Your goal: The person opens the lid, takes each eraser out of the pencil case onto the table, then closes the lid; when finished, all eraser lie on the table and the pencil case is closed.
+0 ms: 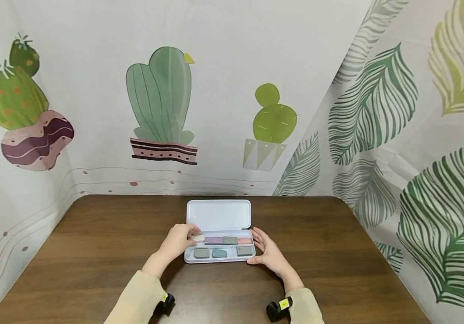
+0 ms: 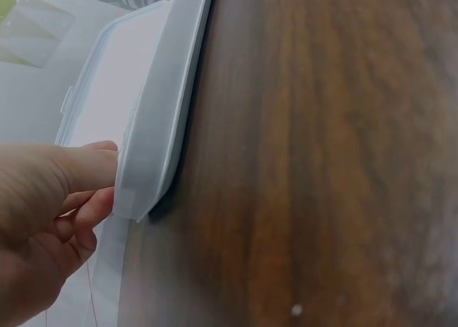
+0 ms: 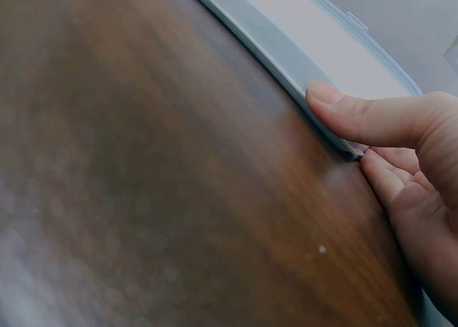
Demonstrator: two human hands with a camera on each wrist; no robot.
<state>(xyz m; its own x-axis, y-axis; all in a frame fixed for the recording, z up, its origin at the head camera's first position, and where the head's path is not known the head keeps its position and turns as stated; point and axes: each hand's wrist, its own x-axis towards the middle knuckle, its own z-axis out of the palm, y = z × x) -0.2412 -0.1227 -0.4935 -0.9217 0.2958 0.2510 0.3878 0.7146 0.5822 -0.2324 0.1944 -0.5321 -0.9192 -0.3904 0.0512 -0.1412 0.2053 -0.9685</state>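
A white pencil case point(image 1: 218, 260) lies on the table with its lid point(image 1: 218, 215) raised at the back. In its rear compartment a white eraser point(image 1: 198, 237) sits at the left end, pinched between the thumb and fingers of my left hand point(image 1: 177, 239). Beside it run a purple block point(image 1: 213, 240), a grey-green block point(image 1: 229, 240) and a pink block point(image 1: 244, 240). The front compartment holds a grey block point(image 1: 201, 253), a blue-grey block point(image 1: 219, 253) and another grey-green block point(image 1: 244, 251). My right hand point(image 1: 270, 252) grips the case's right end, thumb on the front wall point(image 3: 265, 44).
The brown wooden table point(image 1: 106, 252) spreads out around the case. Behind it hangs a cloth point(image 1: 223, 99) printed with cacti and leaves. Each sleeved wrist carries a small black camera point(image 1: 168, 303).
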